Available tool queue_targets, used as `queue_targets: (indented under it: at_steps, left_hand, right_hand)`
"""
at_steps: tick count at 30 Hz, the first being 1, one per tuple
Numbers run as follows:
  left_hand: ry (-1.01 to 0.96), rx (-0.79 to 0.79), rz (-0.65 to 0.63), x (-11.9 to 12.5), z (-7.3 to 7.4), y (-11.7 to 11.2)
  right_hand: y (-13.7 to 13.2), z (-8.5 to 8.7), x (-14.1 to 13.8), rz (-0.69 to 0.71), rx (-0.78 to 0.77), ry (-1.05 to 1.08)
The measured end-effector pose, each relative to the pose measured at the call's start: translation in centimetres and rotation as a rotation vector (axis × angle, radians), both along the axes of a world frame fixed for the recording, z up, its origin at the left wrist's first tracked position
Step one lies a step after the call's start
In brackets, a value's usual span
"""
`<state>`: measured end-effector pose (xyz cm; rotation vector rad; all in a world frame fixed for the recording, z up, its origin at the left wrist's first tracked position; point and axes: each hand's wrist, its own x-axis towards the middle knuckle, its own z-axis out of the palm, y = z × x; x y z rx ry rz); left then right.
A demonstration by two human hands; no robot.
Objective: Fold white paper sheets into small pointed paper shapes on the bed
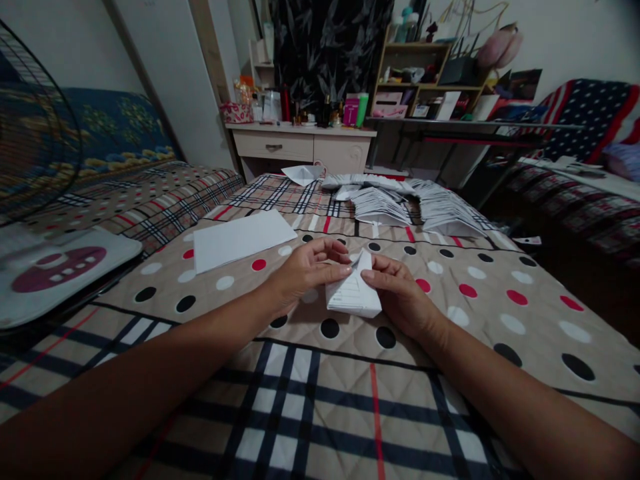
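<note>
Between my hands is a folded white paper packet (353, 297) with faint print on its face and a pointed flap standing up at its top. My left hand (315, 267) pinches its upper left edge between thumb and fingers. On the other side, my right hand (400, 287) grips the right edge, thumb in front and fingers behind. To the left on the bedspread lies a stack of flat white paper sheets (245, 240). Farther off are piles of folded papers (383, 207), with another fanned pile (447, 210) at their right.
A patterned bedspread (320, 393) spreads under everything. At the left edge stand a fan (35, 127) and a white board-like item with a maroon oval (60, 270). Beyond the bed are a drawer cabinet (273, 145) and a cluttered desk with shelves (420, 85). One loose folded paper (303, 175) lies at the bed's far end.
</note>
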<state>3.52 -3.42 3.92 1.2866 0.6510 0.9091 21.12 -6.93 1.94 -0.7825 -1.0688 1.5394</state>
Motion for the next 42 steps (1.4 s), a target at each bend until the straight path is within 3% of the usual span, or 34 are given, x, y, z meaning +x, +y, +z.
queue_targets:
  at_steps: [5,12,22,34,42]
  left_hand:
    - [0.085,0.131,0.066,0.3,0.4,-0.6]
    - [0.325,0.516,0.286,0.7,0.8,-2.0]
    - [0.271,0.799,0.496,0.8,0.0,-2.1]
    - [0.271,1.084,0.448,0.4,-0.1,-2.2]
    - [0.256,1.030,0.380,0.5,-0.7,-1.8]
  right_hand:
    - [0.0,0.2,-0.4,-0.105,-0.022,0.033]
    - [-0.6,0.7,-1.2,-0.203,-0.049,0.027]
    - [-0.7,0.1,-1.6,-0.231,-0.014,-0.002]
    - [-0.6,0.0,-1.6,-0.290,-0.013,-0.141]
    - [-0.4,-0.6,-1.4,-0.332,0.066,-0.179]
